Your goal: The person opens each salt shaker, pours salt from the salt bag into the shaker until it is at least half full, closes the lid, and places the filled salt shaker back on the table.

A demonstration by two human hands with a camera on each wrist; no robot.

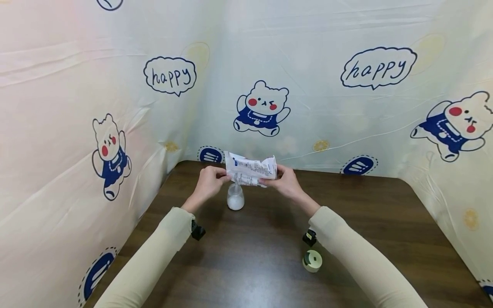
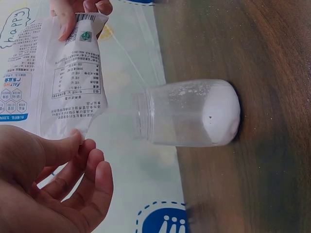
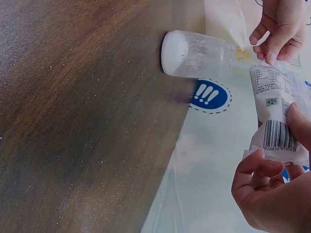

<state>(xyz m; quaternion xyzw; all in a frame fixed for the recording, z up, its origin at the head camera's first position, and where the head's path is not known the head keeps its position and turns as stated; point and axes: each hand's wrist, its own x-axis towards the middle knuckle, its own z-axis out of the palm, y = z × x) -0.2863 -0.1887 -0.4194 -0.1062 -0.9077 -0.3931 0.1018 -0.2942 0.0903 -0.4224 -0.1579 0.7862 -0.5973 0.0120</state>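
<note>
A white printed salt bag is held sideways above the table between both hands. My left hand pinches one end of it between thumb and fingers, close over a clear glass jar. At the bag's other end, near the barcode, my right hand grips it with thumb and fingers. The jar stands upright on the table with its mouth uncovered, and white grains cover its bottom. Some grains cling to its inner wall. The bag's opening cannot be made out clearly.
A pale green round lid lies on the dark wooden table, near the right forearm. Fine white specks are scattered on the tabletop in the right wrist view. A printed cloth hangs around the table's back and sides.
</note>
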